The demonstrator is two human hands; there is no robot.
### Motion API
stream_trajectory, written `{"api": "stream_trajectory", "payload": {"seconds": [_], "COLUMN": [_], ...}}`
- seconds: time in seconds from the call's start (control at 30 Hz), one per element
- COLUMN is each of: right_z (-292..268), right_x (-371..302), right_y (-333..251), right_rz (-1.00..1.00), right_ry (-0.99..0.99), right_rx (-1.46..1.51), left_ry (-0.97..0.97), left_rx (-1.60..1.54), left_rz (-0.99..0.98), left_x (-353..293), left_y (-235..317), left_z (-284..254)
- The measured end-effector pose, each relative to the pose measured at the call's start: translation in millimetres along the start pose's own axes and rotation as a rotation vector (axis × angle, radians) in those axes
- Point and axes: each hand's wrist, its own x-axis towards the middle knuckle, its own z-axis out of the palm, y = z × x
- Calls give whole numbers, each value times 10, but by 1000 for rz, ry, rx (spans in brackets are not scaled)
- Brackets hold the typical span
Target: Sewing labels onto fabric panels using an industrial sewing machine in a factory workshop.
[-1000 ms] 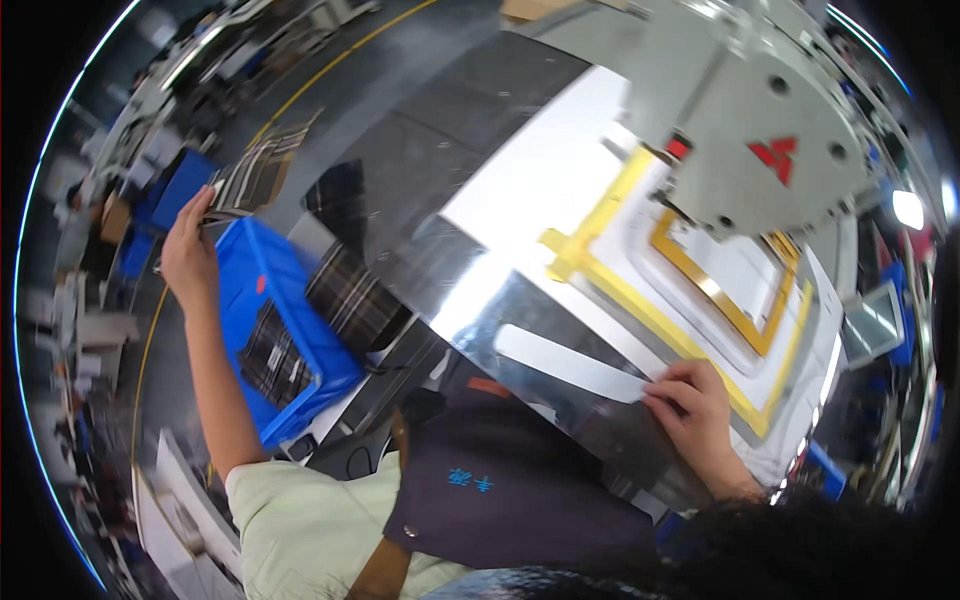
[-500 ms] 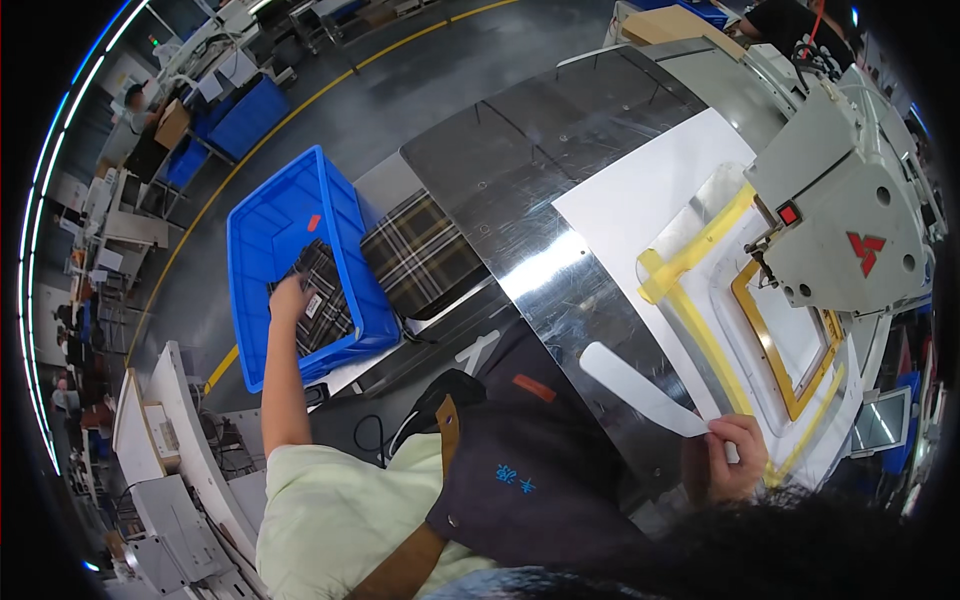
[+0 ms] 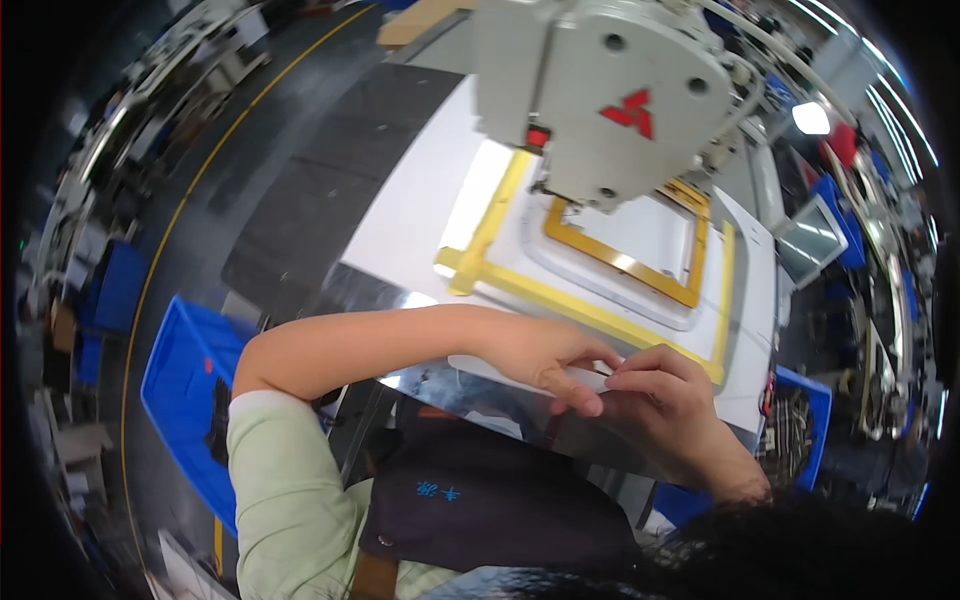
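Note:
My left hand (image 3: 545, 365) reaches across in front of me, over the front edge of the metal table (image 3: 410, 380). Its thumb and forefinger meet a white strip (image 3: 594, 380), of which a small part shows between my hands. My right hand (image 3: 665, 392), fingers bent and pressed together, pinches the strip's right end. The rest of the strip is mostly covered by my left hand and forearm. Just beyond my hands, a white sheet (image 3: 400, 235) carries a yellow-taped border (image 3: 560, 305) around a gold metal frame (image 3: 620, 262).
A grey sewing machine head (image 3: 590, 110) overhangs the frame. At left stands a blue bin (image 3: 175, 400) with dark fabric in it; another blue bin (image 3: 815, 390) with plaid fabric is at right. A tilted screen (image 3: 812, 240) stands beyond the table's right side.
My left hand has left the plaid fabric in the blue bin and come across to my right hand at the white strip. The view has turned to the right.

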Motion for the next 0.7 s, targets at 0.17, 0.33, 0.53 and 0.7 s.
{"api": "stream_trajectory", "payload": {"seconds": [0.17, 0.33, 0.53, 0.7], "right_z": [-411, -563, 121, 211], "right_x": [-535, -436, 188, 58], "right_y": [245, 339, 454, 594], "right_rz": [307, 241, 361, 378], "right_ry": [109, -55, -120, 22], "right_rx": [0, -215, -143, -77], "left_ry": [-83, 378, 628, 1469], "left_rx": [-9, 373, 501, 746], "left_rz": [-284, -223, -83, 1], "left_x": [144, 71, 106, -1209], "left_y": [-52, -60, -115, -138], "left_z": [-135, -124, -89, -58]}}
